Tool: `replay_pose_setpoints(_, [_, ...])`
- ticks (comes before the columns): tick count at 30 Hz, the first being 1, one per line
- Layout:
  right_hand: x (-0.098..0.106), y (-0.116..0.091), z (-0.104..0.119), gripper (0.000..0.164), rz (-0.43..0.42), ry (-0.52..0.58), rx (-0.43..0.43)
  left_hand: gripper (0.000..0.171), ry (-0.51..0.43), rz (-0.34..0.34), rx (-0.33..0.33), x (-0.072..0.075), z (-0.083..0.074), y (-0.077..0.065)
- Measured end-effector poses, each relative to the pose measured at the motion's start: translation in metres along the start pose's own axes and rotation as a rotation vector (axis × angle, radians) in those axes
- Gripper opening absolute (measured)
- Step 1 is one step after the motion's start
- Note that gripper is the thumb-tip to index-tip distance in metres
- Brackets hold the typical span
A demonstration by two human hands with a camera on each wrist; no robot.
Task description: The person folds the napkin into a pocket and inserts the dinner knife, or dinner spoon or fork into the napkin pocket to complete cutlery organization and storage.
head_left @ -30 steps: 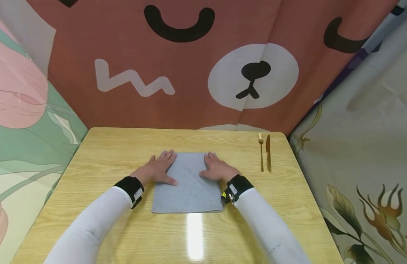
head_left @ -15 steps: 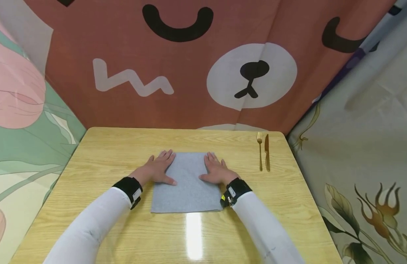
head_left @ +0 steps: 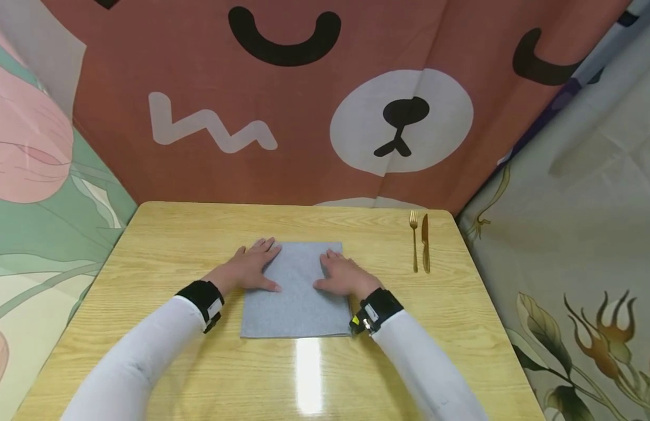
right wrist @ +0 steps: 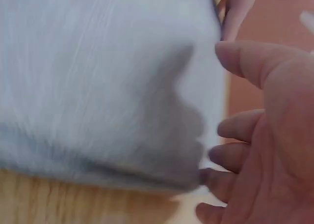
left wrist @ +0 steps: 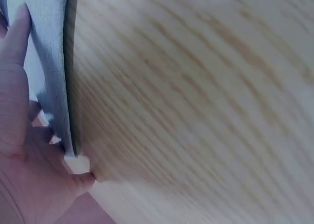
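Observation:
A grey cloth [head_left: 298, 310], folded into a flat square, lies on the wooden table. My left hand [head_left: 250, 268] rests on its upper left edge with fingers spread and the thumb over the cloth. In the left wrist view the left hand [left wrist: 29, 150] lies along the edge of the cloth [left wrist: 49, 52]. Over the upper right part of the cloth is my right hand [head_left: 348, 276], fingers extended and holding nothing. The right wrist view shows the right hand [right wrist: 274, 121] slightly above the cloth [right wrist: 98, 76], its shadow falling on the fabric.
A gold fork [head_left: 414, 240] and a gold knife [head_left: 426, 242] lie side by side at the table's far right. The wooden table [head_left: 172, 234] meets a brown bear-print curtain [head_left: 293, 169] at its back edge. Patterned curtains hang on both sides.
My right hand has lifted slightly off the cloth and shifted a little left, uncovering the upper right corner. The left hand stays in place, and so does the cloth.

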State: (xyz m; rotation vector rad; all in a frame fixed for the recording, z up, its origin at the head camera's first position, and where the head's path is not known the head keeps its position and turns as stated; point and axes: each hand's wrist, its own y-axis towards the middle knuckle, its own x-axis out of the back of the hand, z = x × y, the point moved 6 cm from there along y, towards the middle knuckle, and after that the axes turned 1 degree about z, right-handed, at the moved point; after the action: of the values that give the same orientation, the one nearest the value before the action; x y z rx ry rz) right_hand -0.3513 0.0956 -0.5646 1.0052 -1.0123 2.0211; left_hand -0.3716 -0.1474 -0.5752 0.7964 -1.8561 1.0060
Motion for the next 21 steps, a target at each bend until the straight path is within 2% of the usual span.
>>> replay_pose_setpoints(7, [-0.006,-0.062,0.04,0.074,0.088,0.033,0.127,0.084,-0.036,-0.034,-0.013,0.01,0.01,0.002])
replay_pose_setpoints(12, [-0.027,-0.102,0.052,0.075,0.158,0.027,0.192,0.074,-0.047,0.004,-0.007,0.02,0.014,0.003])
replay_pose_setpoints(15, [-0.039,-0.115,0.05,0.073,0.178,0.048,0.199,0.074,-0.066,0.034,0.003,0.021,0.015,0.003])
replay_pose_setpoints(21, [-0.05,-0.125,0.04,0.07,0.137,0.108,0.179,0.074,-0.089,0.045,0.013,0.021,0.015,0.002])
